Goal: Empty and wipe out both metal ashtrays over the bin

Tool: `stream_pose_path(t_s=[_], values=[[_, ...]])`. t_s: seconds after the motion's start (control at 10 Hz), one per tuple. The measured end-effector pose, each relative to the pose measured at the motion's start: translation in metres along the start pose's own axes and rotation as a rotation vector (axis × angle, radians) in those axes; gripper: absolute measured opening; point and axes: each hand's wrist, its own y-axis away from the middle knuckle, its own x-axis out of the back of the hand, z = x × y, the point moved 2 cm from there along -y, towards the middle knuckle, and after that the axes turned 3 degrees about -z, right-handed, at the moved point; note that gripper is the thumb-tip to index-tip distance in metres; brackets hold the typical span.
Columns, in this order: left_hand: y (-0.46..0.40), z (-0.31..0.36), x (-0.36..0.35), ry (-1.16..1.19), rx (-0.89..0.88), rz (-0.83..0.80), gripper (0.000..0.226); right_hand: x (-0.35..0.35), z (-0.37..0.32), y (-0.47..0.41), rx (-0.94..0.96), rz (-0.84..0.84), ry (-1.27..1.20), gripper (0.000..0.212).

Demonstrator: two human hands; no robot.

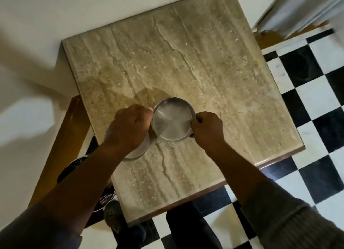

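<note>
1. Checkered black-and-white floor (307, 103) is surrounding a square stone surface (186, 62) that is carrying the work; a hard drop from its edge would be ringing and denting metal.
2. Down at the left, mostly hidden by the left forearm, a mesh bin (106, 198) is standing beside the surface, so anything tipped here instead would be landing on stone.
3. Under the left hand (128, 126), which is curled into a closed grip, a second ashtray (136, 152) is only partly showing; it could be sliding toward the near edge.
4. Right hand (206, 127) is pinching the rim of the upper ashtray (173, 119), which is looking clean and sitting on the surface; a thin rim pinch could be slipping.
</note>
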Motion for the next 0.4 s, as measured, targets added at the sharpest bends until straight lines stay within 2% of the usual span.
stream_pose_path(t_s=[0.1, 0.2, 0.3, 0.4], values=[[0.0, -0.001, -0.005, -0.143, 0.06, -0.022, 0.069, -0.002, 0.005, -0.006, 0.02, -0.026, 0.099, 0.021], [0.003, 0.006, -0.004, -0.201, 0.134, -0.047, 0.061, -0.001, 0.007, -0.006, 0.017, -0.054, 0.125, 0.021], [0.019, 0.001, 0.004, -0.249, 0.105, -0.046, 0.072, 0.003, 0.002, 0.003, 0.022, -0.094, 0.146, 0.024], [0.042, -0.017, 0.018, -0.324, 0.12, -0.046, 0.075, 0.019, -0.019, 0.028, 0.036, -0.104, 0.28, 0.031]])
